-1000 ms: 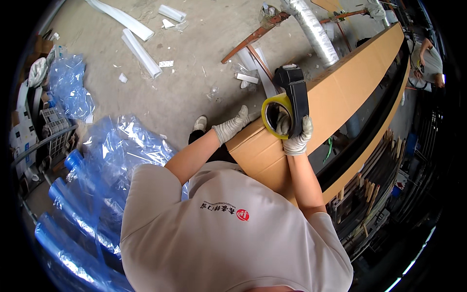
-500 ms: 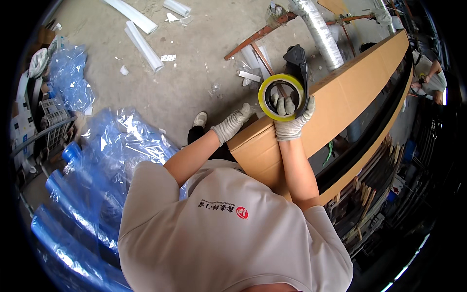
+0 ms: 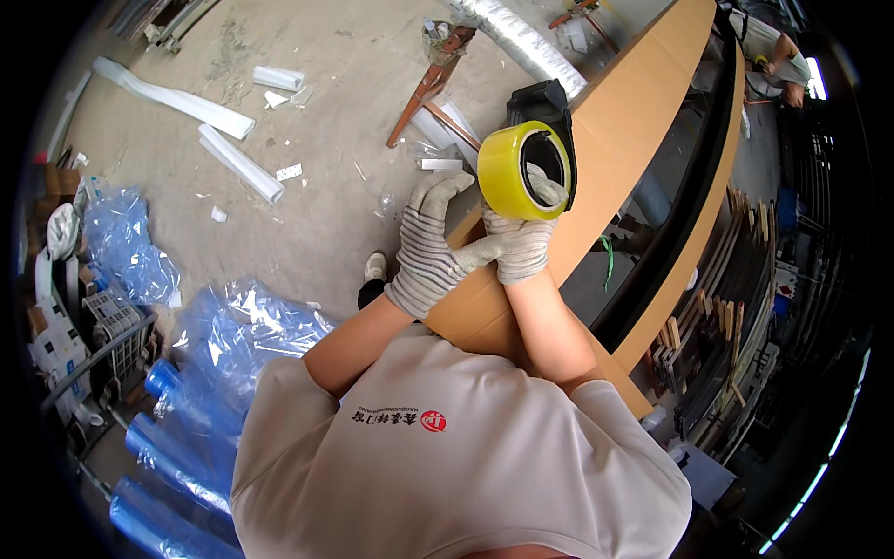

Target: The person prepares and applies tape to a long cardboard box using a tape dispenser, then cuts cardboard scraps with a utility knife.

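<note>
A tape dispenser with a black body (image 3: 542, 102) and a wide yellow tape roll (image 3: 503, 172) is in my right hand (image 3: 523, 247). That hand wears a striped grey-white glove, and its fingers go through the roll's core. My left hand (image 3: 428, 247), gloved alike, is open beside it, fingers raised and thumb stretched across to the right hand. Both hands are over the near end of a long piece wrapped in brown cardboard (image 3: 619, 140). The left hand hides part of that end, so I cannot tell whether it touches the cardboard.
Blue plastic film (image 3: 247, 326) and blue rolls (image 3: 177, 447) lie at the left. White foam strips (image 3: 240, 163) and scraps are on the concrete floor. A reddish metal stand (image 3: 424, 93) and a silver-wrapped tube (image 3: 526, 42) are ahead. Another person (image 3: 778, 56) is at the far right.
My left hand has come from the cardboard's end to beside my right hand, its fingers opening upward. The tape roll has turned, showing more of its yellow side. The view has shifted.
</note>
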### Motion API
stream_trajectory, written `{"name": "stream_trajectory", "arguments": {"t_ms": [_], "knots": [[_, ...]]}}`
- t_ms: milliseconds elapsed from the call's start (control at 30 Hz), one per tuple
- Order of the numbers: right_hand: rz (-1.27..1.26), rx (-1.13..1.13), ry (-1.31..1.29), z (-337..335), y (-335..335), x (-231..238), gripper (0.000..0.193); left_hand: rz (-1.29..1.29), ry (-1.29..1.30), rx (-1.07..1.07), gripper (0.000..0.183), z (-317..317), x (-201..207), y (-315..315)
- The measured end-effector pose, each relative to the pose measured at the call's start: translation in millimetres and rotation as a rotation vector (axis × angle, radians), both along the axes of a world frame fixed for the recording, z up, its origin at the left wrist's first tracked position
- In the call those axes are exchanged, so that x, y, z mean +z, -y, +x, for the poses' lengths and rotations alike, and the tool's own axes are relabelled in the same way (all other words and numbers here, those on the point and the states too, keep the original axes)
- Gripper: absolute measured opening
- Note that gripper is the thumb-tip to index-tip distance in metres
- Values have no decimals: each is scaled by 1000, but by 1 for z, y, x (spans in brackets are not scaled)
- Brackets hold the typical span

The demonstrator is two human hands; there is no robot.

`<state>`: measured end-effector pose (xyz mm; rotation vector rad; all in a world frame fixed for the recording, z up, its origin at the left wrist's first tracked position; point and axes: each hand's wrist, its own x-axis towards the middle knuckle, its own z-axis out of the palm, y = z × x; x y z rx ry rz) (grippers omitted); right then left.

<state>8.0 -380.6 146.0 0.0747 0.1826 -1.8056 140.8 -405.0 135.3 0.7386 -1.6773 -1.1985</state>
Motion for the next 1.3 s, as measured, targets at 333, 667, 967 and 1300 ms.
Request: {"name": "stream_trajectory", "arguments": {"t_ms": [333,667,967,1300], "knots": [[-53,-72,-71,-9,-55,61,58,581,-439,-482,90,-55,96,-7],[611,-681,-1460,-45,-151,133,13,7,-284,-570,41,-82,136,-18],[249,-632,-2762,-61,-136,200,29,-134,-163,-481,43,-72,140,-29],[235,-449,-3099,-47,-128,197,25,-522,63,-252,32,-68,133,-27]]}}
